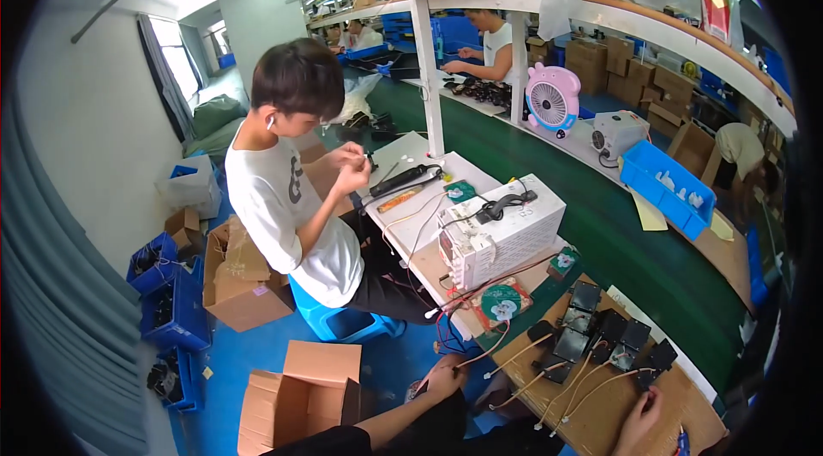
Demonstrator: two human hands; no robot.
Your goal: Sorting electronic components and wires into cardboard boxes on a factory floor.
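Observation:
My left hand is low beside the bench's near edge, its fingers closed at the end of a thin pale cable. That cable runs up toward a round green disc with a white blob. On the brown cardboard sheet at the right, my right hand rests with its fingers loosely bent and nothing visible in them. Just beyond its fingertips is a small black box. More flat black boxes lie grouped there, several with pale connector cables trailing toward me.
A white metal power unit stands on the bench ahead. At the left, a co-worker on a blue stool handles something small. Also around are an open carton, blue-handled pliers, a blue bin and a pink fan.

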